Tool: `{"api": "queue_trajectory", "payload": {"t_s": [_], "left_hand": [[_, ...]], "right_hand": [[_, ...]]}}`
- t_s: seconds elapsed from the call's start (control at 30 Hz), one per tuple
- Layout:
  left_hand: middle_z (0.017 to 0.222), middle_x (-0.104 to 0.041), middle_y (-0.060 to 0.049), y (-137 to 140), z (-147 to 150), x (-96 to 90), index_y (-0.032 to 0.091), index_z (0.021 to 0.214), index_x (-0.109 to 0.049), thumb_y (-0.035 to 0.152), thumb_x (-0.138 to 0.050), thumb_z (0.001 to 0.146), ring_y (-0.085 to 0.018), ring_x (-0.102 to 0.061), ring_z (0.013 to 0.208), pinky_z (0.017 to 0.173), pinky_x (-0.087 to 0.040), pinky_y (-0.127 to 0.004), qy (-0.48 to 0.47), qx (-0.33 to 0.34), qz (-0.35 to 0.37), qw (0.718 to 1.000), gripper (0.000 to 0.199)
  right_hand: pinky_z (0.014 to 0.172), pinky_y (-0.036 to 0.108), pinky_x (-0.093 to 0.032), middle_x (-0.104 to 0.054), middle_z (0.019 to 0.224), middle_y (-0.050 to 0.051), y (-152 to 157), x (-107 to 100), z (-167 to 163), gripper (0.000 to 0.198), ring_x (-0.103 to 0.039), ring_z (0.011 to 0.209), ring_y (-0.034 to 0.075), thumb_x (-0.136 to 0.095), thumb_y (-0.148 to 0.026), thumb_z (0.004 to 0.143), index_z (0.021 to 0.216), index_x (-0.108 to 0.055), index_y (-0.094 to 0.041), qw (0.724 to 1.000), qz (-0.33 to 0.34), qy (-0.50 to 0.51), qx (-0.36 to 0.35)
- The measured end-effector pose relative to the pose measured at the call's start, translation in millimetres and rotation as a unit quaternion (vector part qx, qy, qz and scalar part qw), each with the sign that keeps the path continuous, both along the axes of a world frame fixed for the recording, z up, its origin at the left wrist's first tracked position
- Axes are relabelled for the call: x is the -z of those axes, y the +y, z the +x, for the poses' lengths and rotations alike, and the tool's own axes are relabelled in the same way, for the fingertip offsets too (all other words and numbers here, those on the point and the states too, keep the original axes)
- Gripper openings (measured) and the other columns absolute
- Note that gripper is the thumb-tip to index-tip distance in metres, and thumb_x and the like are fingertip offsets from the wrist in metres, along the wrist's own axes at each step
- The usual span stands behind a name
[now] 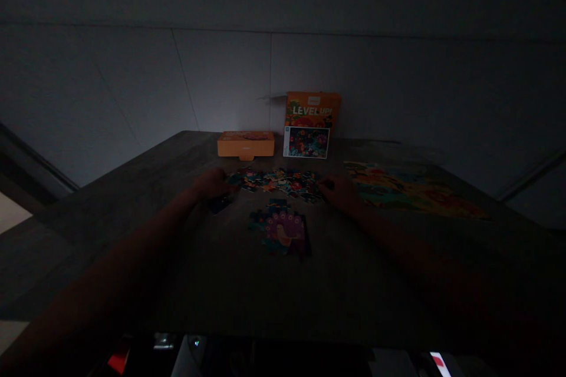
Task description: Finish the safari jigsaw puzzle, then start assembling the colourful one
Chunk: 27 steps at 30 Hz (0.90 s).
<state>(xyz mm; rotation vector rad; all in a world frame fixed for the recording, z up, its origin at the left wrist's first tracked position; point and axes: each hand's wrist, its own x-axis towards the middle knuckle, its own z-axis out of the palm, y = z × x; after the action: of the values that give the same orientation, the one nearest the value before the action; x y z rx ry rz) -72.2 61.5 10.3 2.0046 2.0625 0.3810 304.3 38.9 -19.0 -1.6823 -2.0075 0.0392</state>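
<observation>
The scene is very dark. A heap of loose jigsaw puzzle pieces (283,181) lies across the middle of the table. My left hand (214,182) is at the heap's left end, just above a dark puzzle piece (220,204); its fingers are too dim to make out. At the right end, my right hand (339,189) has its fingers drawn together at the outer pieces, and whatever is between them is hidden. Nearer to me, a partly joined puzzle section (285,230) with a purple peacock lies flat between my forearms.
Behind the heap are a low orange box (246,144) and an upright orange "LEVEL UP!" box (313,109). A picture card (306,142) leans against the upright box. A colourful assembled puzzle (411,188) covers the table's right side. A pale wall (230,76) rises behind.
</observation>
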Motion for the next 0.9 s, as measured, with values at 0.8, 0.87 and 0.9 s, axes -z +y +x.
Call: {"api": "queue_trajectory", "payload": {"t_s": [0.8,0.87,0.9], "left_hand": [[0.053,-0.058,-0.005,-6.5,-25.1,-30.8,0.018,0.052,-0.058,0.056,-0.057,0.077,-0.019,-0.058,0.058,0.049,-0.038,-0.025,-0.146,-0.089,-0.002,0.985,0.045],[0.052,-0.057,-0.005,-5.8,-24.5,-29.8,0.018,0.051,-0.059,0.058,-0.056,0.077,-0.021,-0.058,0.058,0.049,-0.039,-0.026,-0.127,-0.091,-0.003,0.988,0.048],[0.052,-0.057,-0.005,-5.1,-24.5,-28.9,0.019,0.051,-0.059,0.059,-0.056,0.076,-0.021,-0.059,0.059,0.05,-0.04,-0.027,-0.126,-0.09,-0.003,0.988,0.047]], "right_hand": [[0.085,0.03,-0.043,-0.069,0.103,0.008,-1.9,-0.9,-1.9,0.02,-0.061,0.095,0.021,-0.061,-0.023,0.084,0.1,-0.072,-0.018,1.0,-0.002,0.015,0.002],[0.085,0.031,-0.043,-0.069,0.103,0.008,-2.3,-1.3,-2.2,0.02,-0.06,0.096,0.022,-0.061,-0.022,0.083,0.099,-0.072,-0.018,1.0,0.002,0.008,0.008],[0.085,0.031,-0.043,-0.069,0.103,0.008,-2.5,-1.4,-2.3,0.02,-0.06,0.096,0.022,-0.061,-0.022,0.083,0.099,-0.072,-0.018,1.0,0.004,0.005,0.008]]}}
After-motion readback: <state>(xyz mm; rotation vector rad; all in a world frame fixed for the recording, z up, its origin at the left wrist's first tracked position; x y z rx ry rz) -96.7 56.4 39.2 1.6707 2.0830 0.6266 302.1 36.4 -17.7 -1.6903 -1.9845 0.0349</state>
